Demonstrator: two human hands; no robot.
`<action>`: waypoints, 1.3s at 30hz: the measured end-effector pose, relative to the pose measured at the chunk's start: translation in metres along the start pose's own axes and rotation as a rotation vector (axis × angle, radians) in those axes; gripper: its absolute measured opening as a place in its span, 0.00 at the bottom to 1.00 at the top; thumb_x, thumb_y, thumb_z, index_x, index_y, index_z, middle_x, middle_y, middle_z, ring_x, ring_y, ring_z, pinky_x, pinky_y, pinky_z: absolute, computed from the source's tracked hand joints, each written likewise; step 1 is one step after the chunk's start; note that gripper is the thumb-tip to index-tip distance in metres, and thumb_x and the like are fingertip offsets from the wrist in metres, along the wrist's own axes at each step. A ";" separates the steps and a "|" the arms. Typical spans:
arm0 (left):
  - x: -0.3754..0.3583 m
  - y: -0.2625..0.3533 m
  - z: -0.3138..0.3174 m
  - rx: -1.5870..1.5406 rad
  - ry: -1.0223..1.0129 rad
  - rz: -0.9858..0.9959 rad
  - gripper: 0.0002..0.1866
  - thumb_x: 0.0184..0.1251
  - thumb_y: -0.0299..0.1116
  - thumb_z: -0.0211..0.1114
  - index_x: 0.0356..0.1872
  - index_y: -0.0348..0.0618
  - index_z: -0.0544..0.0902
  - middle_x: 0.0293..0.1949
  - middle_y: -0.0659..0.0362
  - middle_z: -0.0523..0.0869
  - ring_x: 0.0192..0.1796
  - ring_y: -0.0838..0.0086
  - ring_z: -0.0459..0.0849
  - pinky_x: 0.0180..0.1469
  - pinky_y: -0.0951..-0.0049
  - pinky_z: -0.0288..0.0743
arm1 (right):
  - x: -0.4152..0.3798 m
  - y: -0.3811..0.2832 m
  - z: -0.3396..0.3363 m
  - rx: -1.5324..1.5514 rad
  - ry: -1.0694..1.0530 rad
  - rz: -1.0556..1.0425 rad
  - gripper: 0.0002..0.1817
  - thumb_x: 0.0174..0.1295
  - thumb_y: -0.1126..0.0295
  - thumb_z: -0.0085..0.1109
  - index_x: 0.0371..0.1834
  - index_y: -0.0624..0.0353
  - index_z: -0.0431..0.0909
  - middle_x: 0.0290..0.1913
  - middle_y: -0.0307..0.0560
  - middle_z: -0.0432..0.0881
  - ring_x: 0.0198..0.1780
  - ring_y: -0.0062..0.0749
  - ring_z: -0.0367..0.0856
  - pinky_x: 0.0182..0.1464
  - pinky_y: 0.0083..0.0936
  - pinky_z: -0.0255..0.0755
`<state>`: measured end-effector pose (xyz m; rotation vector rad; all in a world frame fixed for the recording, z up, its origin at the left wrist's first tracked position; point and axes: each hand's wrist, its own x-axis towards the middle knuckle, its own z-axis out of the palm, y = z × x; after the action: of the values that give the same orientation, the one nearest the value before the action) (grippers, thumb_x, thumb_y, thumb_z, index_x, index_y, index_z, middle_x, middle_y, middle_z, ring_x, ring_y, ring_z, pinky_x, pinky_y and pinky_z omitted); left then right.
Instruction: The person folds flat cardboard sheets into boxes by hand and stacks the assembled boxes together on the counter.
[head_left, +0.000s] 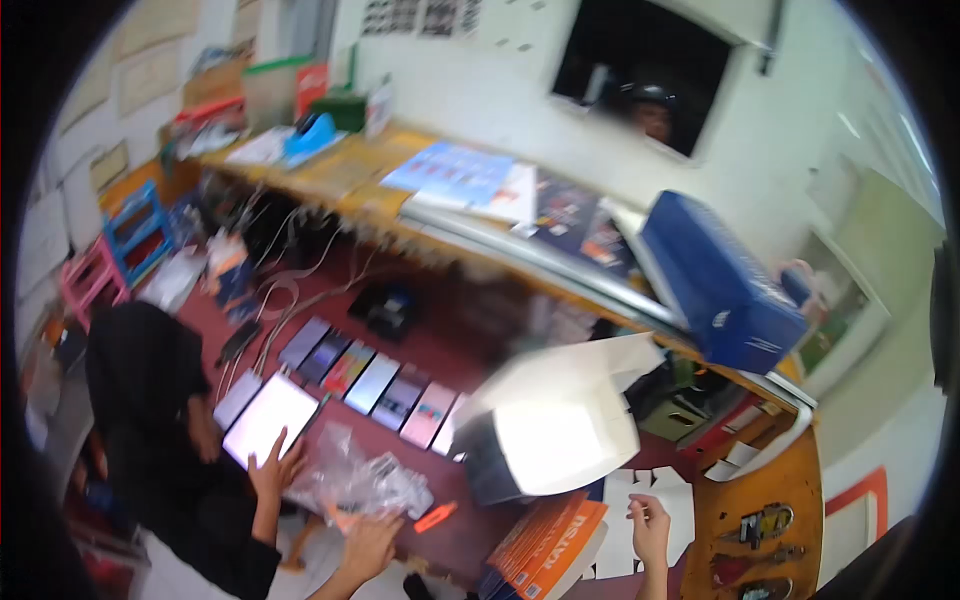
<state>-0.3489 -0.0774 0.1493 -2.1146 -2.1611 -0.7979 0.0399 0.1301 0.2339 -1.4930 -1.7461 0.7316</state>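
My left hand (370, 547) is low in the middle of the head view, its fingers stretched out flat at the near edge of a crumpled clear plastic bag (365, 480). Just right of it lies an orange cutter-like tool (435, 517). My right hand (650, 520) is raised over white sheets (660, 490), fingers loosely bent and apart, with nothing visible in them. Between my hands stands an orange box or pack marked "KATSU" (550, 548). Beyond it is a bulky white object (570, 430), blurred, whose kind I cannot make out.
At the left, a person in black (150, 400) touches a bright-screened tablet (270, 420) with one hand (275, 465). Several phones (372, 382) lie in a row beyond the bag. A blue box (720, 280) rests on the raised wooden shelf (350, 180). Tools (760, 525) lie at right.
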 end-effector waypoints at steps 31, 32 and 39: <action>0.018 -0.057 0.027 0.172 -0.302 -0.567 0.28 0.52 0.42 0.59 0.56 0.41 0.69 0.57 0.51 0.69 0.57 0.52 0.67 0.56 0.49 0.59 | -0.024 -0.022 -0.017 0.046 -0.016 -0.047 0.10 0.59 0.69 0.55 0.40 0.61 0.77 0.35 0.50 0.80 0.31 0.35 0.78 0.33 0.27 0.71; 0.020 -0.054 0.026 0.161 -0.312 -0.587 0.28 0.52 0.42 0.59 0.55 0.41 0.69 0.58 0.51 0.68 0.57 0.51 0.66 0.57 0.49 0.59 | -0.025 -0.021 -0.016 0.048 -0.019 -0.044 0.10 0.59 0.69 0.55 0.40 0.61 0.77 0.35 0.50 0.80 0.31 0.35 0.78 0.33 0.27 0.71; 0.014 -0.041 0.046 1.045 -0.112 -0.380 0.31 0.52 0.46 0.62 0.56 0.41 0.69 0.60 0.51 0.66 0.61 0.48 0.62 0.60 0.47 0.54 | -0.024 -0.017 -0.013 0.051 -0.033 -0.062 0.09 0.59 0.68 0.55 0.40 0.60 0.77 0.35 0.50 0.80 0.31 0.35 0.79 0.32 0.28 0.71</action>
<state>-0.3735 -0.0463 0.1002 -1.2433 -2.2624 0.4368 0.0426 0.1029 0.2516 -1.3942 -1.7771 0.7662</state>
